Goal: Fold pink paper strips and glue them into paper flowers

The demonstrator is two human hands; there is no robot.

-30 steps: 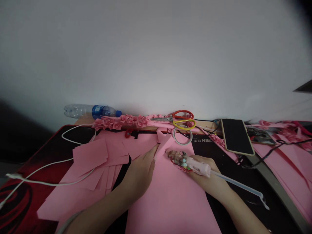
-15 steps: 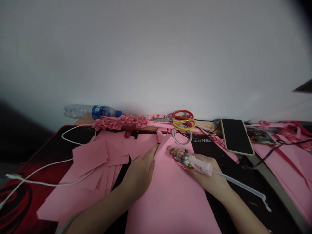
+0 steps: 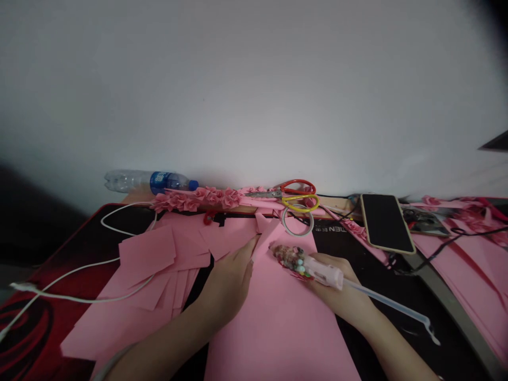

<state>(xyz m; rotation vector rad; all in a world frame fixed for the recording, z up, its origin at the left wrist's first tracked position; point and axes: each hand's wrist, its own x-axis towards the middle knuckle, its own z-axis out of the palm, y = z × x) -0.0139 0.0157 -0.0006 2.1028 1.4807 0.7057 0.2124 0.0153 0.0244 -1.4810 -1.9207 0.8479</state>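
My left hand (image 3: 228, 283) is closed, its fingers pinching a folded pink paper piece (image 3: 266, 236) that stands up from the sheet beneath. My right hand (image 3: 337, 288) is wrapped round a pale glue gun (image 3: 319, 271), whose front end is crusted with colourful beads and brownish lumps. From its rear sticks a long translucent glue stick (image 3: 391, 302) with a bent end. The gun's tip points left, close to the folded paper; whether they touch I cannot tell. Under both hands lies a large pink paper sheet (image 3: 278, 333).
Loose pink paper squares (image 3: 146, 256) and a white cable (image 3: 79, 300) lie at left. Along the wall are a plastic bottle (image 3: 130, 181), paper roses (image 3: 198, 198) and scissors (image 3: 300, 203). A tape ring (image 3: 284, 225) sits behind the gun, a phone (image 3: 387, 222) to its right.
The glue gun has shifted slightly left and down, its tip a little nearer the folded paper. My left hand keeps its pinch in about the same place.
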